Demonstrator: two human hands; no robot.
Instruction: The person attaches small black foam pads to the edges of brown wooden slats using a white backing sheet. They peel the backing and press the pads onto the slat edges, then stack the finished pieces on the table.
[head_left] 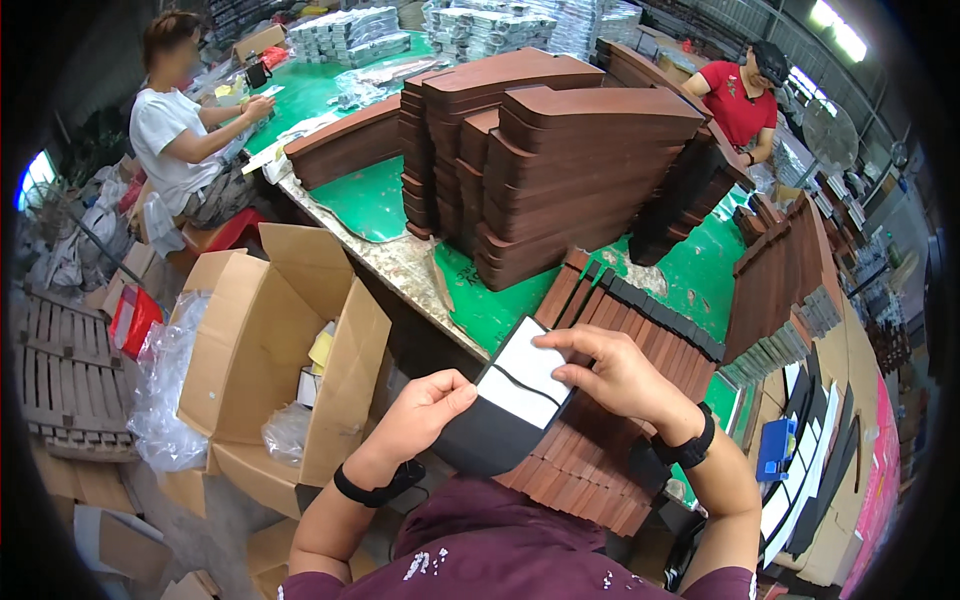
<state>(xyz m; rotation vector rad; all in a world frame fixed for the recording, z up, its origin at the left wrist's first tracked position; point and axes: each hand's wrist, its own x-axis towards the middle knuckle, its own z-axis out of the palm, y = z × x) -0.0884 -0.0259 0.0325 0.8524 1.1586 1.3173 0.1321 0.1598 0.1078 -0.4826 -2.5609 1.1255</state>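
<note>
A flat black pad (480,440) with a rounded lower end is held up in front of me. White backing paper (520,372) covers its upper part, with a dark wavy line across it. My left hand (432,410) pinches the pad's left edge between thumb and fingers. At the upper right edge, the thumb and forefinger of my right hand (615,375) close on the pad; whether they grip just the paper there, I cannot tell. Beneath my right wrist lies a row of brown wood-like slats (590,455), with black pieces (650,305) along its far end.
Tall stacks of brown curved boards (590,170) stand on the green table (470,305). An open cardboard box (230,350) is at the left. Black and white strips and a blue holder (775,450) lie at the right. Two people (185,140) work across the table.
</note>
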